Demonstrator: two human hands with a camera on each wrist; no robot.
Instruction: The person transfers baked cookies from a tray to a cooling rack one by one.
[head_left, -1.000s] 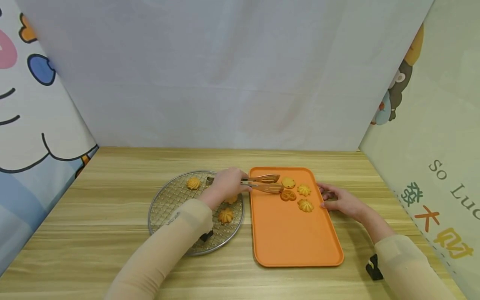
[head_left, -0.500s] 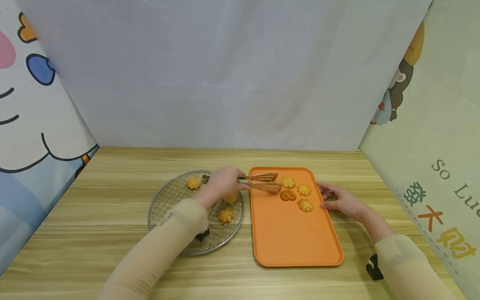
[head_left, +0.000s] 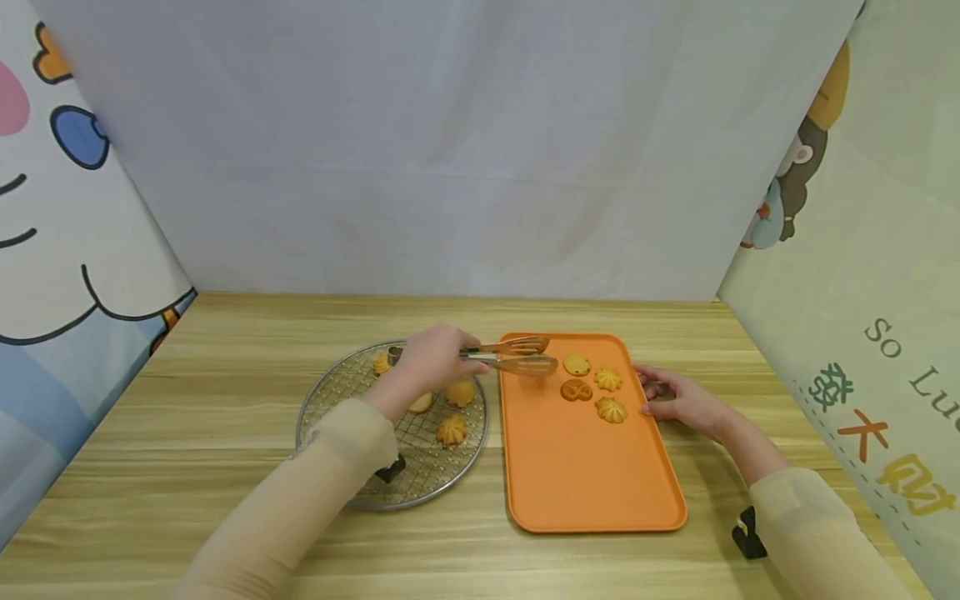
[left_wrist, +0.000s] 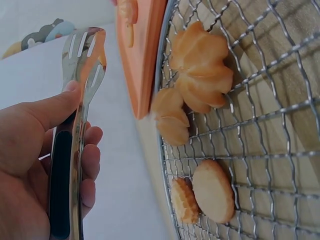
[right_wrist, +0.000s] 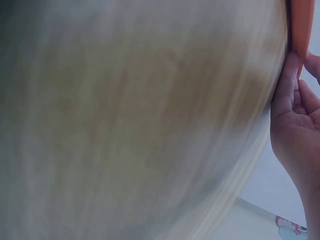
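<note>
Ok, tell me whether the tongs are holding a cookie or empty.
Empty. The tongs in the left hand show bare, slightly parted tips above the orange tray; no cookie sits between them in either view.

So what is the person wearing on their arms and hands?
Both arms are covered in snug beige sleeves down to the wrists. The left hand and right hand are bare, without gloves. A small black device sits under the right forearm, and another under the left.
</note>
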